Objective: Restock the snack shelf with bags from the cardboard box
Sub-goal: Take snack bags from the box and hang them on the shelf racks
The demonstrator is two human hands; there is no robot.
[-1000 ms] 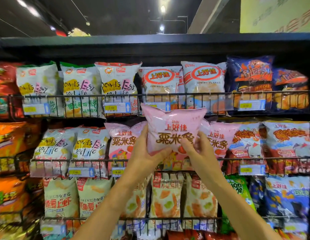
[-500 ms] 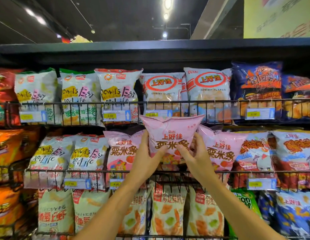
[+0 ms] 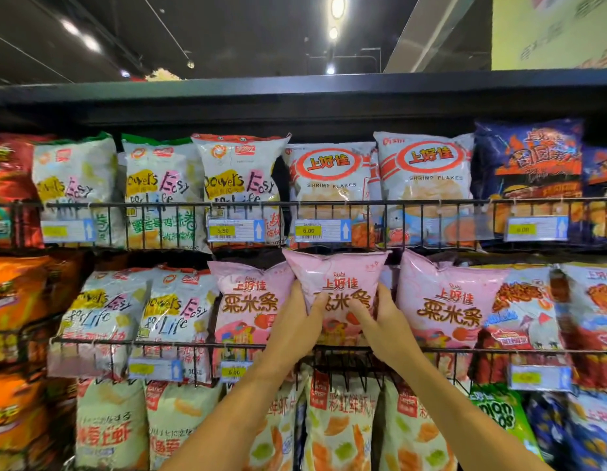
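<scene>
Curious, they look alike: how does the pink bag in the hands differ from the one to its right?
The held bag is squeezed between the left hand and right hand; the shelved bag stands untouched, puffed. Thumbs hide part of the held bag's lettering; the shelved bag's shows whole. Same pink design.

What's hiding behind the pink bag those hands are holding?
The held pink bag covers its slot, so what is behind it cannot be seen. The left hand and right hand grip it between the left pink bag and right pink bag.
</scene>
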